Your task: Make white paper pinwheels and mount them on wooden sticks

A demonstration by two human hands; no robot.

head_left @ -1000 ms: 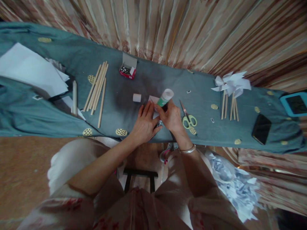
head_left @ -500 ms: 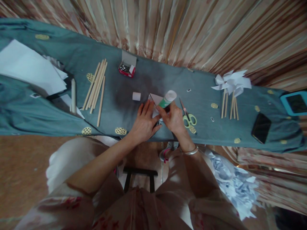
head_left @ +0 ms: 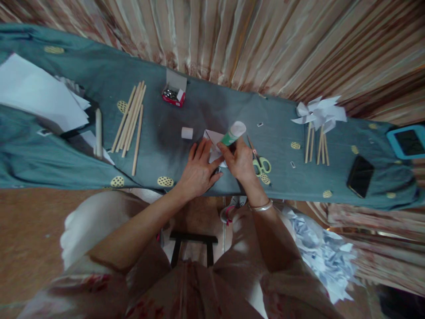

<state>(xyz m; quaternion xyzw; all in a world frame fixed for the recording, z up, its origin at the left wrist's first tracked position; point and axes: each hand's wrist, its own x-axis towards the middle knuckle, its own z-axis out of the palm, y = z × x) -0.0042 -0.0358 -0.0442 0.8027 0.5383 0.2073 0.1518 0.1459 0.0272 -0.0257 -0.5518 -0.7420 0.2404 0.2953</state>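
My right hand (head_left: pixel 241 161) is closed round a green and white glue stick (head_left: pixel 234 133), tilted over a small piece of white paper (head_left: pixel 215 137). The glue stick's lower end is hidden by my fingers. Flat on the paper's left part and the cloth lies my left hand (head_left: pixel 199 170), fingers stretched out. A white cap (head_left: pixel 187 133) sits on the cloth just beyond my left fingertips. Right of my right hand lie scissors with light green handles (head_left: pixel 262 165). Two white paper pinwheels (head_left: pixel 320 114) on wooden sticks lie farther right.
Several wooden sticks (head_left: pixel 130 119) lie to the left, near a red and white open box (head_left: pixel 174 91) of small metal pieces. White sheets (head_left: pixel 40 93) and a pale rod (head_left: pixel 98 133) are far left. A black phone (head_left: pixel 361 176) and a blue-framed device (head_left: pixel 407 141) are at right.
The glue stick and my right hand have shifted very slightly over the paper. My left hand stays on the paper; the whole view has drifted a little.
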